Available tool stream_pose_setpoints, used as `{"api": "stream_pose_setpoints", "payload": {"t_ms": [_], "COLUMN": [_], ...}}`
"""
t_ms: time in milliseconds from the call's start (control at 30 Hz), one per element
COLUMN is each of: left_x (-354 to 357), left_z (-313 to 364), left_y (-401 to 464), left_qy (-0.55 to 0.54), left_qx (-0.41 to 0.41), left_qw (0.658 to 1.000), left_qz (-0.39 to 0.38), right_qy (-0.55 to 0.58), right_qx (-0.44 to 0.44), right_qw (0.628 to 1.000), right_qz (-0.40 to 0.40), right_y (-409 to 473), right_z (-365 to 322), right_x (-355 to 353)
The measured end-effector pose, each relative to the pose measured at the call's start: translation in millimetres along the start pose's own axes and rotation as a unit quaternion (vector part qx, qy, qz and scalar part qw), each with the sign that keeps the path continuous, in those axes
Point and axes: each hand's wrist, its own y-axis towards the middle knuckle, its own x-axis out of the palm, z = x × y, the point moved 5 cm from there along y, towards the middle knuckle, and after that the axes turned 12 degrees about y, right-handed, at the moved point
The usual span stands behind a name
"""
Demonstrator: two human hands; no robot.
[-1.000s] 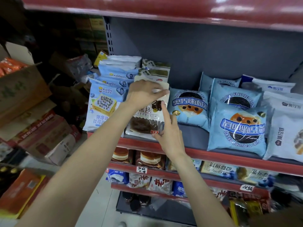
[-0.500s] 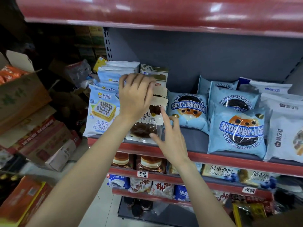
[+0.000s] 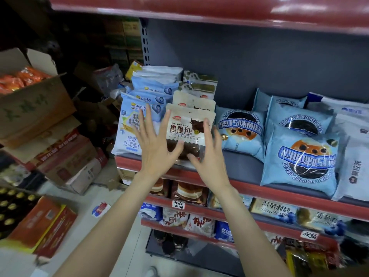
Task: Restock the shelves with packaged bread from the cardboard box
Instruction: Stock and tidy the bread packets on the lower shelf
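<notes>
A beige and brown bread packet (image 3: 187, 126) with dark chocolate bread stands upright at the front of the red-edged shelf (image 3: 245, 186), with more of the same kind behind it. My left hand (image 3: 155, 148) is spread in front of its left side, fingers apart, thumb at the packet's lower part. My right hand (image 3: 207, 156) is spread at its right side, fingers apart. Neither hand grips it. Blue and white XianDu packets (image 3: 129, 124) stand to the left. Light blue Ao Qiao bread packets (image 3: 299, 156) fill the shelf to the right.
An open cardboard box (image 3: 34, 104) with orange packets sits at the left on stacked cartons (image 3: 65, 162). Orange boxes (image 3: 40, 228) lie on the floor at lower left. Lower shelves hold more packaged bread (image 3: 189, 194). A red shelf (image 3: 199, 9) overhangs above.
My left hand came off the top of the brown packet and dropped to its left side with fingers spread. My right hand rose and opened beside the packet's right edge.
</notes>
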Motion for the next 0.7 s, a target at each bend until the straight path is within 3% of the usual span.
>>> {"api": "stream_pose_setpoints", "payload": {"t_ms": [100, 200, 367, 700], "left_x": [-13.3, -15.3, -4.8, 1.1], "left_z": [-35.1, -65.7, -80.1, -83.2], "left_y": [1.9, 1.7, -0.1, 3.6], "left_qy": [-0.028, -0.003, -0.021, -0.088], "left_qx": [-0.085, -0.125, -0.103, -0.075], "left_qw": [0.996, 0.992, 0.99, 0.991], "left_qz": [0.022, -0.026, -0.092, -0.068], "right_qy": [-0.048, -0.079, -0.09, -0.086], "right_qx": [0.01, 0.01, 0.017, 0.021], "right_qw": [0.999, 0.996, 0.995, 0.995], "right_qz": [0.011, 0.027, 0.047, 0.054], "right_y": [0.9, 4.2, 1.0, -3.5], "right_z": [2.4, 2.0, 2.4, -3.8], "right_x": [3.6, 2.7, 4.7, 17.0]}}
